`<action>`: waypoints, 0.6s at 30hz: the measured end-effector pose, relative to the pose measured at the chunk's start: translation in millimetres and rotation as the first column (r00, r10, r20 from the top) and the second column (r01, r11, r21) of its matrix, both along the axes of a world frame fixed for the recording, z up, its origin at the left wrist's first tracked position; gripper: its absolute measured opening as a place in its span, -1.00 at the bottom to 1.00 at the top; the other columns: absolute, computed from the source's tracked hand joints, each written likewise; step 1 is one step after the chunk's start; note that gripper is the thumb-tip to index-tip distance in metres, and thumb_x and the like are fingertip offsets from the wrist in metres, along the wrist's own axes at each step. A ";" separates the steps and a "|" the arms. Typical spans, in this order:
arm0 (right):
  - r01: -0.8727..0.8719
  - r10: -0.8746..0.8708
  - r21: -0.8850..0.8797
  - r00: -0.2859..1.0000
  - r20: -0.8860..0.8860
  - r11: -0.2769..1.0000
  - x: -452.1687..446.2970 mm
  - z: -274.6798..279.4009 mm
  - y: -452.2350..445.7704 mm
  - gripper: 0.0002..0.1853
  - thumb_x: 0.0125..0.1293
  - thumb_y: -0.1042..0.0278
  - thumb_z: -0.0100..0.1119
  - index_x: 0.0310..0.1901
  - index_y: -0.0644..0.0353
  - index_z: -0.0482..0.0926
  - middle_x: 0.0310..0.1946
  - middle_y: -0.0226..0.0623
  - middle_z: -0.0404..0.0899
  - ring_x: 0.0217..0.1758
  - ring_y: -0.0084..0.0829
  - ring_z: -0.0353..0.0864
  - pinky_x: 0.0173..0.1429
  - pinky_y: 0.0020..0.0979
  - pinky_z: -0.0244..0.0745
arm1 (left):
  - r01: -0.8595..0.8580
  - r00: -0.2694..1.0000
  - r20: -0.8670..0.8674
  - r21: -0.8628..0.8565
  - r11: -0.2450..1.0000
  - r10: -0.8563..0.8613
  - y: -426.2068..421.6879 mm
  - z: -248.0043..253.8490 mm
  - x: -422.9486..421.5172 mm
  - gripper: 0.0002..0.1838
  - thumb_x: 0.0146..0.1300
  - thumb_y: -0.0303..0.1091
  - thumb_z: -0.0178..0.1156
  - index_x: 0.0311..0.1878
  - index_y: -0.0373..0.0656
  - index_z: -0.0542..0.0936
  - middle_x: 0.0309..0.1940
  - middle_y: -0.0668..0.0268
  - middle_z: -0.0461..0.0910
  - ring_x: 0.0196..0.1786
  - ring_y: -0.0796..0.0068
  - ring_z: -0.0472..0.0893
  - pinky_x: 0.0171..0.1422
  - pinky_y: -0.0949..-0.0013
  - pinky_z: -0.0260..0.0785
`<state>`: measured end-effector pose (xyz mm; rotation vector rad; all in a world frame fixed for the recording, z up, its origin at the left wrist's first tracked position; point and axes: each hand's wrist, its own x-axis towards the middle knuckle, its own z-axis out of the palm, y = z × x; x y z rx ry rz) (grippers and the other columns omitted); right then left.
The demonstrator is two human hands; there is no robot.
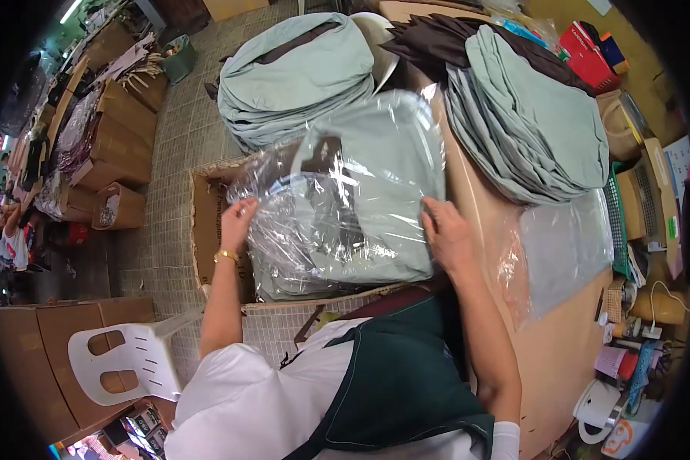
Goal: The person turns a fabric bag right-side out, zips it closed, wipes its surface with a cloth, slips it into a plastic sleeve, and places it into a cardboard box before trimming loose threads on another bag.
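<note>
A clear plastic bag (345, 199) with folded pale grey-green fabric and a dark brown patch inside lies over an open cardboard box (207, 238). My left hand (238, 222) pinches the loose, crinkled plastic at the bag's left side. On the opposite side, my right hand (446, 234) grips the bag's right edge with curled fingers; the thumb is partly hidden. More bagged fabric shows beneath it inside the box. Beyond the box rises a stack of grey-green fabric pieces (299, 77). To the right, another fabric stack (537, 115) with dark brown cloth rests on the table.
The wooden table (552, 368) runs along my right, with flat clear plastic bags (567, 245) on it. A white plastic chair (123, 360) stands at lower left, near cardboard cartons (46, 360). A white mug (594, 410) and a green basket (617, 222) line the right side. Someone (11, 238) is at far left.
</note>
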<state>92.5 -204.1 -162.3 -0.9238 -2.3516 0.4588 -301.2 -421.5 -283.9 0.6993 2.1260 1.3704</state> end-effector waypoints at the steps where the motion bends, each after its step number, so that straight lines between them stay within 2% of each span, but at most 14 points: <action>1: 0.035 -0.019 -0.072 0.975 0.223 0.997 -3.4 -23.2 4.9 -0.71 0.22 0.35 0.30 -0.03 0.18 0.56 -0.25 -0.07 0.52 -0.27 -0.03 0.61 -0.19 -0.14 0.55 | 0.014 1.000 -0.006 -0.048 0.999 -0.014 -4.0 -16.5 4.2 -0.72 0.27 -0.22 0.34 -0.05 -0.17 0.71 -0.22 0.46 0.66 -0.18 0.74 0.50 -0.02 0.55 0.36; 2: 0.090 -0.023 -0.133 0.899 0.437 0.987 -4.8 -41.5 8.8 -0.69 0.21 0.30 0.31 -0.04 0.18 0.56 -0.19 -0.05 0.50 -0.23 -0.03 0.61 -0.16 -0.13 0.56 | 0.031 0.999 -0.009 -0.094 0.995 -0.032 -6.2 -34.1 10.0 -0.71 0.24 -0.20 0.36 -0.07 -0.18 0.71 -0.23 0.45 0.67 -0.18 0.73 0.50 -0.02 0.54 0.36; 4: 0.093 -0.018 -0.080 0.758 0.652 0.992 -7.2 -67.7 5.2 -0.64 0.17 0.20 0.34 -0.06 0.19 0.56 -0.07 -0.05 0.45 -0.09 -0.04 0.56 -0.04 -0.12 0.54 | 0.084 0.995 -0.036 -0.149 0.985 -0.090 -16.6 -106.1 3.4 -0.67 0.19 -0.19 0.39 -0.07 -0.18 0.70 -0.21 0.31 0.71 -0.16 0.60 0.58 0.02 0.45 0.40; 5: 0.090 0.021 -0.116 0.694 0.720 0.989 -8.2 -73.1 2.2 -0.63 0.15 0.20 0.34 -0.06 0.18 0.57 -0.01 -0.09 0.41 0.04 -0.07 0.48 0.07 -0.12 0.47 | 0.098 0.994 -0.032 -0.148 0.984 -0.104 -18.5 -119.4 7.3 -0.67 0.19 -0.19 0.39 -0.07 -0.18 0.70 -0.21 0.31 0.71 -0.16 0.60 0.58 0.02 0.45 0.40; 7: 0.055 0.045 -0.114 0.684 0.728 0.992 -4.9 -71.1 -7.2 -0.64 0.16 0.20 0.34 -0.05 0.18 0.58 0.00 -0.10 0.42 0.06 -0.08 0.47 0.09 -0.12 0.44 | 0.092 0.978 -0.152 -0.318 0.944 -0.146 -20.5 -137.7 19.8 -0.65 0.16 -0.19 0.39 -0.06 -0.19 0.67 -0.15 0.15 0.70 -0.07 0.33 0.65 0.10 0.30 0.43; 8: 0.006 0.080 -0.114 0.676 0.733 0.993 -3.5 -68.4 -11.5 -0.64 0.16 0.20 0.34 -0.05 0.17 0.58 0.00 -0.10 0.43 0.08 -0.09 0.46 0.12 -0.12 0.42 | 0.103 0.977 -0.144 -0.315 0.943 -0.155 -19.8 -144.3 22.6 -0.65 0.16 -0.19 0.39 -0.06 -0.19 0.67 -0.15 0.15 0.70 -0.07 0.33 0.65 0.10 0.30 0.43; 9: 0.052 0.123 -0.206 0.649 0.751 0.977 -6.3 -54.8 -16.4 -0.63 0.18 0.16 0.33 -0.05 0.17 0.60 0.07 -0.09 0.43 0.12 -0.10 0.45 0.14 -0.09 0.38 | 0.061 0.972 -0.193 -0.336 0.940 -0.132 -18.9 -148.8 26.5 -0.64 0.15 -0.18 0.39 -0.05 -0.17 0.66 -0.11 0.11 0.68 -0.02 0.21 0.64 0.13 0.23 0.42; 10: 0.060 0.120 -0.205 0.641 0.758 0.977 -3.8 -53.7 -21.1 -0.63 0.18 0.16 0.33 -0.05 0.17 0.60 0.07 -0.09 0.43 0.12 -0.10 0.45 0.14 -0.09 0.38 | 0.019 0.964 -0.242 -0.359 0.933 -0.112 -19.4 -153.0 30.6 -0.64 0.15 -0.18 0.38 -0.04 -0.15 0.64 -0.07 0.07 0.66 0.03 0.09 0.62 0.16 0.16 0.42; 11: 0.045 0.190 -0.279 0.629 0.754 0.959 -0.3 -53.2 -26.3 -0.64 0.19 0.13 0.31 -0.05 0.16 0.61 0.09 -0.10 0.45 0.14 -0.11 0.44 0.15 -0.09 0.38 | 0.021 0.967 -0.225 -0.393 0.919 -0.118 -19.5 -155.9 32.6 -0.64 0.14 -0.18 0.38 -0.02 -0.09 0.63 -0.04 -0.01 0.60 0.12 -0.02 0.54 0.21 0.12 0.38; 12: 0.032 0.257 -0.350 0.617 0.743 0.936 2.0 -52.8 -29.6 -0.64 0.20 0.11 0.30 -0.06 0.15 0.61 0.10 -0.10 0.46 0.17 -0.12 0.44 0.15 -0.08 0.37 | 0.031 0.968 -0.218 -0.392 0.919 -0.125 -18.9 -162.8 33.9 -0.64 0.14 -0.18 0.38 -0.02 -0.09 0.63 -0.04 -0.01 0.60 0.12 -0.02 0.54 0.21 0.12 0.38; 13: 0.085 0.328 -0.436 0.536 0.778 0.896 1.2 -54.7 -31.9 -0.62 0.23 0.06 0.26 -0.02 0.10 0.63 0.06 -0.12 0.51 0.21 -0.12 0.43 0.16 -0.04 0.36 | 0.013 0.960 -0.248 -0.418 0.908 -0.128 -18.5 -168.5 33.3 -0.65 0.11 -0.15 0.39 -0.05 -0.06 0.65 -0.04 -0.06 0.57 0.15 -0.06 0.51 0.23 0.12 0.36; 16: 0.013 0.405 -0.463 0.462 0.789 0.886 1.7 -51.7 -43.6 -0.57 0.26 0.02 0.26 0.10 0.04 0.59 0.04 -0.12 0.51 0.16 -0.06 0.48 0.21 -0.05 0.35 | -0.082 0.900 -0.407 -0.514 0.854 -0.158 -15.3 -175.0 21.9 -0.69 0.05 -0.07 0.40 -0.19 0.00 0.70 -0.02 -0.18 0.50 0.22 -0.15 0.39 0.26 0.11 0.31; 17: 0.007 0.444 -0.528 0.530 0.722 0.849 -1.4 -24.4 -48.5 -0.55 0.27 0.04 0.26 0.11 0.08 0.58 0.04 -0.13 0.52 0.15 -0.06 0.49 0.22 -0.03 0.36 | -0.339 0.768 -0.640 -0.453 0.825 -0.036 -14.1 -197.8 16.7 -0.68 0.02 -0.04 0.37 -0.26 -0.06 0.71 -0.17 -0.07 0.58 0.07 -0.04 0.52 0.17 0.11 0.37; 18: 0.012 0.461 -0.585 0.602 0.652 0.811 1.2 3.1 -52.4 -0.54 0.27 0.05 0.26 0.13 0.12 0.56 0.04 -0.13 0.53 0.14 -0.06 0.50 0.22 -0.01 0.37 | -0.366 0.785 -0.620 -0.447 0.816 0.013 -14.2 -188.2 7.0 -0.73 0.04 -0.10 0.33 -0.34 -0.10 0.71 -0.26 0.02 0.62 -0.10 0.06 0.56 -0.01 0.13 0.40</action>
